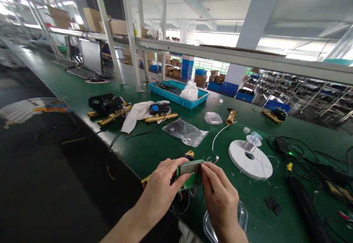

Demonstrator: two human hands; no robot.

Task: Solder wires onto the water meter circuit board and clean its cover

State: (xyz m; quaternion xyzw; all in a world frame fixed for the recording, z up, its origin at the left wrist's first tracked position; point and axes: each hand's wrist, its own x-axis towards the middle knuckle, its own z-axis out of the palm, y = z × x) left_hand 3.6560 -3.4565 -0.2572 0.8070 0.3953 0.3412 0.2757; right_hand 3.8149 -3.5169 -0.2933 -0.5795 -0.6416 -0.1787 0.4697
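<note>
My left hand (162,189) and my right hand (220,197) together pinch a small green circuit board with a grey display (191,168), held just above the green bench (154,151). Coloured wires (184,199) hang from the board's underside. A brass fitting (189,154) shows right behind the board, and another brass end (145,181) pokes out left of my left hand. A clear plastic cover (242,217) lies under my right wrist.
A solder spool on a white disc (250,158) sits to the right, with a white lead (217,138) and black cables (303,162). Farther back lie a plastic bag (185,131), brass meter bodies (113,115), a white cloth (136,115) and a blue tray (178,93).
</note>
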